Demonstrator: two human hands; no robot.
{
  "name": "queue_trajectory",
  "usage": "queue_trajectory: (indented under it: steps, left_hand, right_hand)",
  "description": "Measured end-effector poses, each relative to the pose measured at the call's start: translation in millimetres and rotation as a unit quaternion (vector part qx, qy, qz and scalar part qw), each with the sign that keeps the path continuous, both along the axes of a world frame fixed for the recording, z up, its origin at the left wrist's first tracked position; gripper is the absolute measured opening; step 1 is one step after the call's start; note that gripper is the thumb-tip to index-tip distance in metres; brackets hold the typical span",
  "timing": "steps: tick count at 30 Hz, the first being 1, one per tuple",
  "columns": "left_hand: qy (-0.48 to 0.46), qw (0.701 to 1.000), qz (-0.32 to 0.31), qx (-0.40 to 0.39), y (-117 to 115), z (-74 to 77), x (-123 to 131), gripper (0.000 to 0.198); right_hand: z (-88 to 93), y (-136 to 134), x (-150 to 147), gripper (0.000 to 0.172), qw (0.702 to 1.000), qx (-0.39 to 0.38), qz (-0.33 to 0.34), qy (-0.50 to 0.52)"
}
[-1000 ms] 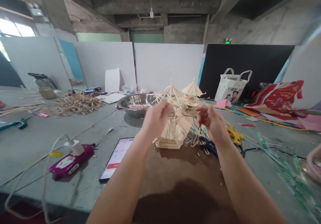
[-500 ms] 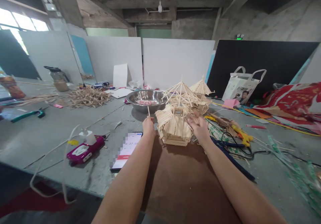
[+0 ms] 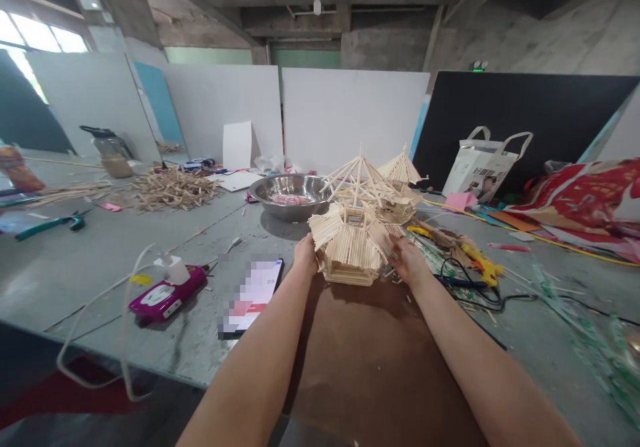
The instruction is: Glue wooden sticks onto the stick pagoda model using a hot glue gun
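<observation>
The grey counter (image 3: 115, 233) spreads beyond the left grip (image 3: 305, 256) and right grip (image 3: 409, 259). A brown board (image 3: 370, 360) lies nearer than both, between the forearms. Past the left grip stands a steel bowl (image 3: 287, 214). The stick model (image 3: 350, 247) sits upright between the grips, each grasping one side, fingers partly hidden. Just behind it rises a pointed stick frame (image 3: 359, 173). Left of the left grip rest a purple box (image 3: 183, 293) and, closer, a phone (image 3: 257, 290).
</observation>
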State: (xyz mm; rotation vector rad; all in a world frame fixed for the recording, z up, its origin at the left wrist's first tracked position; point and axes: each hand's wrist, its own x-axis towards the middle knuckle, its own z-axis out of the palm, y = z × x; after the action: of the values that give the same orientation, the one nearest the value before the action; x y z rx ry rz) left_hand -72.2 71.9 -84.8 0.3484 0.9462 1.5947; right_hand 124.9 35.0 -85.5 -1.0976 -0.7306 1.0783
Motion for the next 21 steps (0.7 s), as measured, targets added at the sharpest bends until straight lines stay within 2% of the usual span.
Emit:
queue_trajectory:
  steps: [5, 14, 17, 21]
  left_hand:
    - [-0.031, 0.999, -0.041, -0.005, -1, 6.1, 1, 0.006]
    - [-0.021, 0.995, -0.072, -0.060, -10, 21.5, 10, 0.016]
    - [-0.013, 0.995, -0.072, -0.070, -10, 23.9, 8, 0.019]
    - [-0.001, 0.996, -0.059, -0.071, -6, 23.2, -1, 0.016]
  right_hand:
    - [3.8, -1, -1, 0.026, 1.000, -0.010, -0.002, -0.013]
    - [36.0, -12, 16, 0.025, 0.997, -0.048, 0.000, -0.067]
    - [35.6, -14, 15, 0.022, 0.996, -0.048, 0.003, -0.072]
    - [24.9, -11, 6, 0.025, 0.998, -0.029, 0.018, -0.055]
